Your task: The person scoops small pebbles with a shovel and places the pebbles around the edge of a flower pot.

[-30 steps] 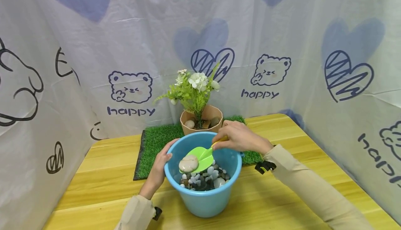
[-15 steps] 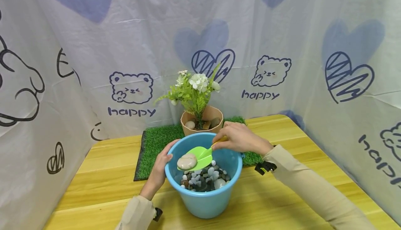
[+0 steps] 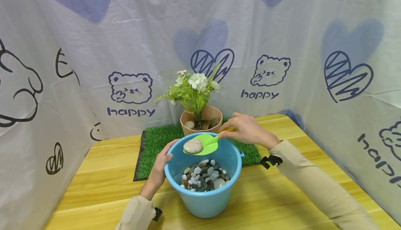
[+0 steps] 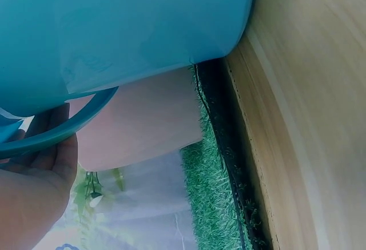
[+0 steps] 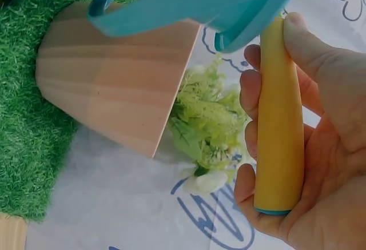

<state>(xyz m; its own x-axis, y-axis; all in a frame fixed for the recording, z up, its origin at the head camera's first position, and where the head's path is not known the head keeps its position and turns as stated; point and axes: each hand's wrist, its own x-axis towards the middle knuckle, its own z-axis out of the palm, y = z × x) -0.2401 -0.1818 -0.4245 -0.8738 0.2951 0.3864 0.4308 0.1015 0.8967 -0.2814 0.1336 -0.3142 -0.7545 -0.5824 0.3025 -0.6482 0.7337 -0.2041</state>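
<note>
A blue plastic bucket (image 3: 205, 204) stands on the table with grey, white and brown pebbles (image 3: 200, 179) at its bottom. My left hand (image 3: 160, 162) grips its left side at the rim, thumb on top; in the left wrist view the fingers are behind the blue handle (image 4: 74, 121). With curled fingers, my right hand (image 3: 247, 129) holds a toy shovel (image 3: 210, 144) by its yellow handle (image 5: 278, 118). The shovel's green blade is near the height of the bucket's far rim, over the opening. One large, pale, flat stone (image 3: 193, 146) lies on the blade.
Behind the bucket, a peach flowerpot (image 3: 185, 130) with white flowers (image 3: 198, 81) and stones stands on an artificial grass mat (image 3: 156, 144). The wooden table (image 3: 103, 181) ends at hanging white cloth (image 3: 131, 45) printed with hearts and bears.
My right hand has raised the shovel with the large stone, moving it away toward the far rim and slightly right. More pebbles show beneath. My left hand and the bucket have stayed put.
</note>
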